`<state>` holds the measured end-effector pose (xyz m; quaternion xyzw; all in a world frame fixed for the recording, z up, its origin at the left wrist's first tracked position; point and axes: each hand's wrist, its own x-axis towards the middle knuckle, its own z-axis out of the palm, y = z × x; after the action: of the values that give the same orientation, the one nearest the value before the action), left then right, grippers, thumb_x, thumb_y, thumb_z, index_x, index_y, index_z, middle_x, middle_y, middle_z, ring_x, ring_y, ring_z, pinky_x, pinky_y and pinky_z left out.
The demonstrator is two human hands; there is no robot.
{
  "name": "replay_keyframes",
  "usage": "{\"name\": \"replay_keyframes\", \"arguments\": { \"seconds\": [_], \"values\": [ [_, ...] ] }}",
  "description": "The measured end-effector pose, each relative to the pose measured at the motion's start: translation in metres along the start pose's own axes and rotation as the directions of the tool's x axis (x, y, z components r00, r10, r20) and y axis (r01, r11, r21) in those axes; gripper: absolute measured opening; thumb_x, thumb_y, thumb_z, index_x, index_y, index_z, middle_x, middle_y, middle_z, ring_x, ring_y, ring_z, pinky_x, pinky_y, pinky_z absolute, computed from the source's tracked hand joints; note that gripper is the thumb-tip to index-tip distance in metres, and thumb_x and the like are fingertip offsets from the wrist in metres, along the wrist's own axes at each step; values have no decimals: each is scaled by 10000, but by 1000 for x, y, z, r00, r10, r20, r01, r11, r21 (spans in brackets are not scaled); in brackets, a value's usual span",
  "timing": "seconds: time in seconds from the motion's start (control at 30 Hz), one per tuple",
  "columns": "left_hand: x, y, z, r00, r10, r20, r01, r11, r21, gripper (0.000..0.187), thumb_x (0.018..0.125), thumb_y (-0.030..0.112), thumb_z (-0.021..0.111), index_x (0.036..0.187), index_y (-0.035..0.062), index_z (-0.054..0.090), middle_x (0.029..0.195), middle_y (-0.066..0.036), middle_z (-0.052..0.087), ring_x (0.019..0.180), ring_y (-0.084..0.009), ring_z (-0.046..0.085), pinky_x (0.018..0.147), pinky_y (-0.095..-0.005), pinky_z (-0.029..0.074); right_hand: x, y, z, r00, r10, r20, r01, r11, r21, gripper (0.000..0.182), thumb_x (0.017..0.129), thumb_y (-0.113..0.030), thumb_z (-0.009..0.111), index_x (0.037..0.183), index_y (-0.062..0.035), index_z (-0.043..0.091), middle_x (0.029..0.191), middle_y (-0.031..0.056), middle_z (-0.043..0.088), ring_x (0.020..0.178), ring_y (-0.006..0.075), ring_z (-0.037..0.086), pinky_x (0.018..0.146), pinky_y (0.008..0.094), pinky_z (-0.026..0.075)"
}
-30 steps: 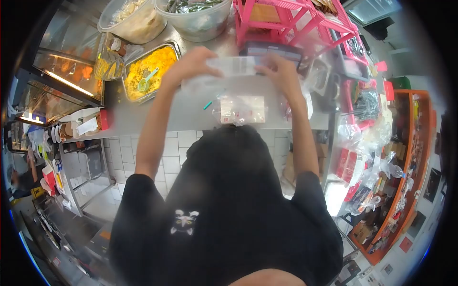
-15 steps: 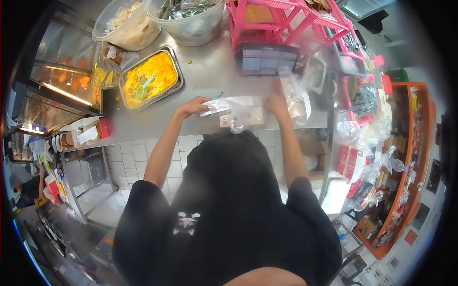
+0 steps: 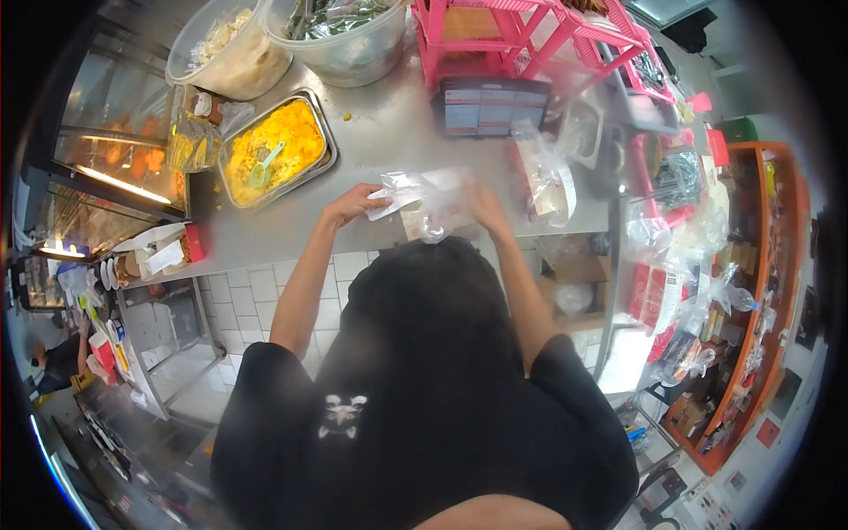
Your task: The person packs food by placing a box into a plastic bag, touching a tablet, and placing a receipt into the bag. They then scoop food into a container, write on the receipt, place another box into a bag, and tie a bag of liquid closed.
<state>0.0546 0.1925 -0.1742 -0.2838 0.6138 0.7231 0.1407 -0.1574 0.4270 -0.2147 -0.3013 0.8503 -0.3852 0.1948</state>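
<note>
At the front edge of the steel counter, my left hand [image 3: 355, 203] is closed on the left end of a white paper slip [image 3: 397, 196]. A clear plastic bag with a light-coloured box [image 3: 413, 223] inside lies just below the slip. My right hand [image 3: 482, 205] is at the right side of the bag and slip; its fingers are blurred, so its grip cannot be made out. Further right, a second bagged box [image 3: 546, 181] with a white slip on it stands on the counter.
A metal tray of yellow food [image 3: 296, 132] with a spoon lies to the left on the counter [image 3: 371, 132]. Behind are large clear tubs [image 3: 344, 53], a tablet screen [image 3: 495, 110] and pink racks [image 3: 481, 44]. Another person [image 3: 66, 358] is at the far left.
My right hand has moved left, from near the second bagged box to the bag in front of me. The paper slip now looks bent and tilted, partly blurred at its right end.
</note>
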Motion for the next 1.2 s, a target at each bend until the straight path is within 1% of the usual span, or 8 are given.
{"name": "replay_keyframes", "arguments": {
  "seconds": [0.13, 0.47, 0.63, 0.77, 0.83, 0.97, 1.03, 1.2],
  "values": [
    [-14, -20, 10, 995, -33, -96, 27, 998, -62, 387, 867, 273, 746, 1132, 2, 665, 982, -8, 677, 906, -89, 576, 827, -254, 438, 24, -49, -28, 994, 77, 74, -102, 896, 432, 443, 991, -365, 511, 1290, -48, 588, 1244, 165, 640, 1177, 297, 594, 1010, 387, 430],
    [-15, -25, -5, 938, 206, -279, -187, 978, 93, 308, 879, 232, 714, 1095, 14, 680, 934, -7, 686, 819, -80, 588, 736, -257, 469, 47, 101, -272, 464, -401, -790, -202, 820, -536, 297, 913, -311, 642, 907, -21, 707, 868, 114, 691, 771, 201, 672, 686, 343, 528],
    [-22, -11, 14, 971, 143, -193, -122, 985, 119, 341, 852, 264, 751, 1058, 2, 682, 915, -20, 691, 829, -96, 607, 751, -264, 477, 63, 167, -310, 774, 570, -278, -560, 820, 121, 380, 897, -328, 662, 1101, -8, 672, 920, 164, 691, 760, 227, 676, 668, 323, 536],
    [-30, -12, 31, 978, 117, -171, -103, 991, 86, 383, 820, 307, 784, 1020, -7, 692, 916, -36, 692, 833, -116, 620, 761, -281, 485, 75, 208, -327, 745, 634, -209, -605, 773, 191, 442, 878, -316, 693, 1196, -16, 635, 939, 143, 696, 778, 222, 676, 688, 308, 543],
    [-33, -13, 38, 986, 76, -149, -53, 987, 155, 382, 817, 308, 785, 1019, -5, 698, 927, -41, 695, 844, -119, 625, 776, -280, 490, 66, 238, -340, 984, -176, 32, 173, 982, 70, 415, 880, -274, 700, 1169, 13, 625, 954, 122, 652, 868, 242, 662, 746, 355, 576],
    [-29, -26, 62, 989, 125, -78, -114, 985, 128, 355, 800, 241, 786, 1050, 5, 696, 893, -30, 684, 831, -119, 617, 767, -283, 486, 17, 199, -313, 907, 383, -178, -51, 518, 854, 262, 890, -105, 643, 1097, 47, 595, 1037, 147, 601, 1023, 309, 608, 829, 458, 593],
    [-34, -31, 73, 995, 76, -66, -77, 997, -3, 370, 795, 188, 779, 1102, 5, 681, 911, -11, 678, 873, -116, 607, 799, -284, 479, 8, 209, -305, 969, -182, -164, 70, 847, -526, 193, 884, -136, 603, 950, 29, 678, 866, 151, 680, 839, 314, 669, 733, 388, 578],
    [-42, -37, 70, 998, 51, -24, -54, 990, -128, 458, 794, 242, 784, 1167, 10, 652, 1013, -29, 679, 960, -142, 587, 896, -318, 451, 51, 252, -311, 956, 100, -277, -293, 405, -866, 295, 852, -397, 605, 881, -109, 663, 805, 156, 674, 765, 367, 650, 668, 484, 506]
  ]
}}
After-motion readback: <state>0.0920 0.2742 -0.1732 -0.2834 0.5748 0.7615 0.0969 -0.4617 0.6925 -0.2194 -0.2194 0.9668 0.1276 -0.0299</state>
